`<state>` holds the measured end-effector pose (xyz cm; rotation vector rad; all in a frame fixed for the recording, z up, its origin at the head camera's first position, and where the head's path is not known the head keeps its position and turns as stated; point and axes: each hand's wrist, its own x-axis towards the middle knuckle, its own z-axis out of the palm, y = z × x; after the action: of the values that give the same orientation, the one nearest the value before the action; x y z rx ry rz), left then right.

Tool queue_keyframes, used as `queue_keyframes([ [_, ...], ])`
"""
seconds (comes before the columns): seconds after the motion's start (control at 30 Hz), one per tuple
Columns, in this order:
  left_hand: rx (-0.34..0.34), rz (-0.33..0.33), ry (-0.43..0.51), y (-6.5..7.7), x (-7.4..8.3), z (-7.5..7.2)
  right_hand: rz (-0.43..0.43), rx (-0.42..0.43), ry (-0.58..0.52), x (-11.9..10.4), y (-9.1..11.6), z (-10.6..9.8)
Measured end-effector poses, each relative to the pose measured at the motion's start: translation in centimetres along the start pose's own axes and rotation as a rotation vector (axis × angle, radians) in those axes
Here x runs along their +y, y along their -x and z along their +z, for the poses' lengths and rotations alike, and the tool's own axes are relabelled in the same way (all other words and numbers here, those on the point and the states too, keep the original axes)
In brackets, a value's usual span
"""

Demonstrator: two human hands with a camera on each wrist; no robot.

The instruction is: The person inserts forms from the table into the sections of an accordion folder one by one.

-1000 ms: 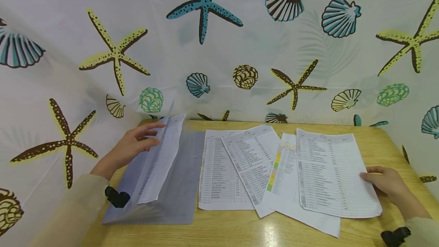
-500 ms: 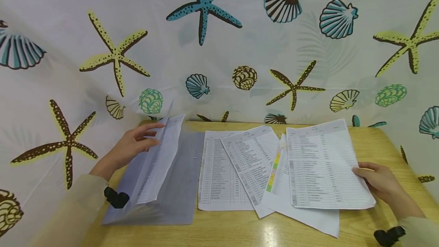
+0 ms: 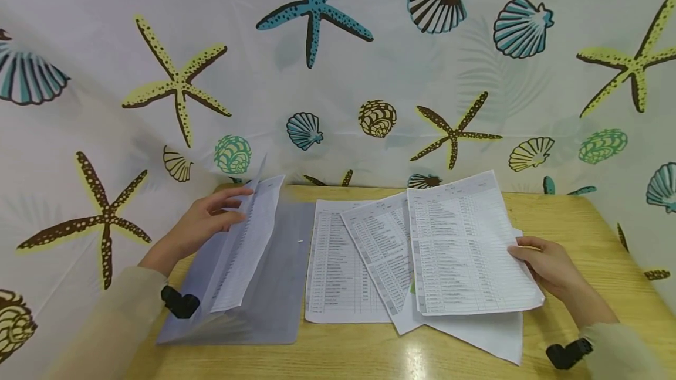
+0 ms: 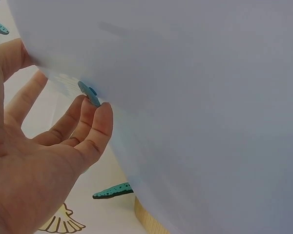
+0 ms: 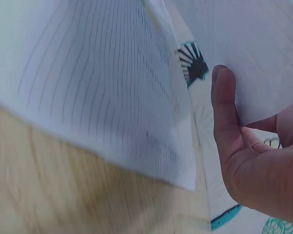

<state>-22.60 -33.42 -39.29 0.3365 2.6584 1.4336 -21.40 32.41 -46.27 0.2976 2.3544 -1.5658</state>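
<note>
At the left of the head view, my left hand (image 3: 213,219) pinches the raised translucent cover of a bluish plastic document folder (image 3: 287,286). A white printed sheet (image 3: 256,239) stands tilted against the cover's inner side. A round snap button (image 4: 89,93) shows by my left fingertips in the left wrist view. My right hand (image 3: 549,265) grips the right edge of a printed paper sheet (image 3: 470,251), thumb on its face. That sheet is raised and overlaps other papers. In the right wrist view its pale underside (image 5: 263,53) shows between thumb and fingers.
On the wooden table (image 3: 348,350), a printed list (image 3: 338,263) lies right of the folder. A second, slanted list (image 3: 377,245) overlaps it. A white sheet (image 3: 491,336) lies partly beneath the held one. A patterned curtain (image 3: 338,87) surrounds the table's back and sides.
My right hand has lifted the printed sheet and carried it left, so it now covers most of the colour-marked sheet and part of the slanted list. My left hand has kept still.
</note>
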Motion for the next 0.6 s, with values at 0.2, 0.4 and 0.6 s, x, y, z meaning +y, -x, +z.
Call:
queue_keyframes([
  [0.2,0.002,-0.006,-0.001,-0.1,-0.1,0.0,-0.035,-0.031,-0.015,-1.9,-0.2,2.3],
  [0.4,0.001,0.002,0.002,-0.1,-0.2,0.1,-0.064,-0.042,-0.039,-3.2,-0.3,4.8],
  [0.6,0.002,0.003,-0.001,-0.3,-0.1,0.1,-0.084,-0.062,-0.073,-4.8,-0.3,7.5],
])
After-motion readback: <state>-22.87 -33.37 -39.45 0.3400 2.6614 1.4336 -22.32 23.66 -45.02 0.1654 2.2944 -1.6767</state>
